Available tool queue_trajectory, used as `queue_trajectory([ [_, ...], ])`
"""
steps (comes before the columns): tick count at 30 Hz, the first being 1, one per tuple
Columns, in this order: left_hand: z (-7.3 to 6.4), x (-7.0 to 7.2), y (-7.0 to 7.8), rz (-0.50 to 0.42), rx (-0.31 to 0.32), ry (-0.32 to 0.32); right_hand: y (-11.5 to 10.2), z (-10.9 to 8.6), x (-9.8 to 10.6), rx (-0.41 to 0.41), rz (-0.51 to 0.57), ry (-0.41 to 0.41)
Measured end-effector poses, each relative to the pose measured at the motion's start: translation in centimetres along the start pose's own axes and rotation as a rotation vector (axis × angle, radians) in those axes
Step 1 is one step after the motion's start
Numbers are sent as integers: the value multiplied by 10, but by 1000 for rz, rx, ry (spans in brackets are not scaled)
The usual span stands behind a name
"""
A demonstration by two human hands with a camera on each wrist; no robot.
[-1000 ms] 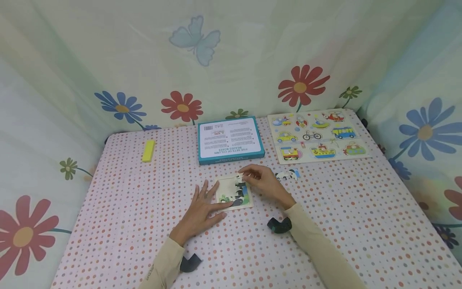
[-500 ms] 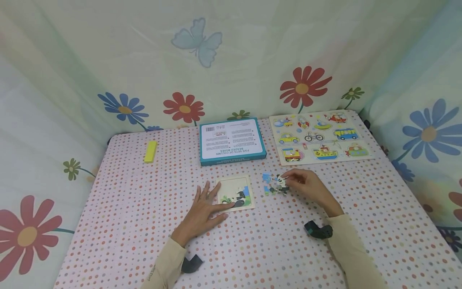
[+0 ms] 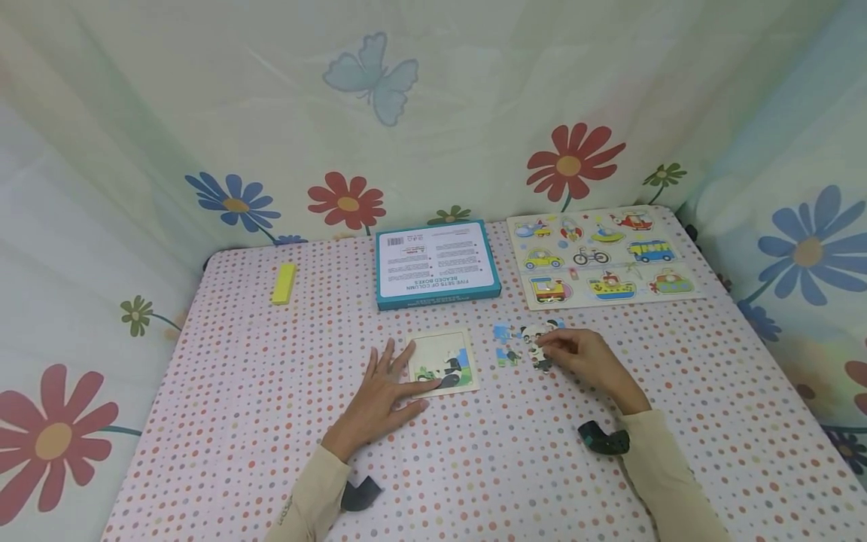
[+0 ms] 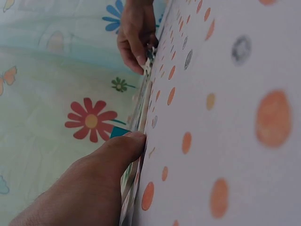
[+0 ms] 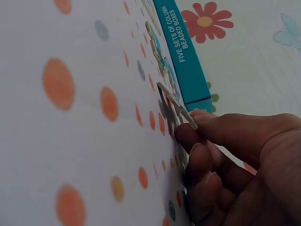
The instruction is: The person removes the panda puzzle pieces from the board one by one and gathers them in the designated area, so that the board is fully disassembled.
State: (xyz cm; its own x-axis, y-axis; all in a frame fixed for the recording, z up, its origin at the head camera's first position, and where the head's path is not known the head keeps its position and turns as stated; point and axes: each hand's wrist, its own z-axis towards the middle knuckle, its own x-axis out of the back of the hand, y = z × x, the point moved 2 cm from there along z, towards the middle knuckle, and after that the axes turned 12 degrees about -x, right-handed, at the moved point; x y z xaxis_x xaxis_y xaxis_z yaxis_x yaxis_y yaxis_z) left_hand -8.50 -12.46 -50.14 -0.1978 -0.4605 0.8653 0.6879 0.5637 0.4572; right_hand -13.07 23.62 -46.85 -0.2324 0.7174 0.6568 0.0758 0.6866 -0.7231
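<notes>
Right hand (image 3: 589, 366): pinching one pale-edged wooden puzzle piece (image 5: 176, 104), far edge tilted down, long axis unclear
Left hand (image 3: 379, 400): fingers spread on one square pale-wood tray (image 3: 430, 352)
Loose blue-printed pieces (image 3: 506, 357): at least two

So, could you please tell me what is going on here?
A person has a panda jigsaw in hand. The left hand rests on the puzzle tray, which is only partly filled, with its upper-left area bare. The right hand pinches a puzzle piece to the right of the tray, near other loose pieces. Farther back lie a teal box and a vehicle board; a yellow block lies off to the left.
</notes>
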Motion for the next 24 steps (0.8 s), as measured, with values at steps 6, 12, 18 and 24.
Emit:
queue_trajectory([
  [6, 0, 1, 0, -4, -2, 0, 1, 0, 1, -9, -12, 8],
  [12, 0, 1, 0, -6, 3, 1, -1, 0, 2, -41, -17, 24],
  [18, 1, 1, -1, -5, 1, 6, 0, 0, 2, -36, 9, 36],
  [24, 0, 0, 0, -4, 0, 6, -11, 2, -5, 66, 55, 53],
])
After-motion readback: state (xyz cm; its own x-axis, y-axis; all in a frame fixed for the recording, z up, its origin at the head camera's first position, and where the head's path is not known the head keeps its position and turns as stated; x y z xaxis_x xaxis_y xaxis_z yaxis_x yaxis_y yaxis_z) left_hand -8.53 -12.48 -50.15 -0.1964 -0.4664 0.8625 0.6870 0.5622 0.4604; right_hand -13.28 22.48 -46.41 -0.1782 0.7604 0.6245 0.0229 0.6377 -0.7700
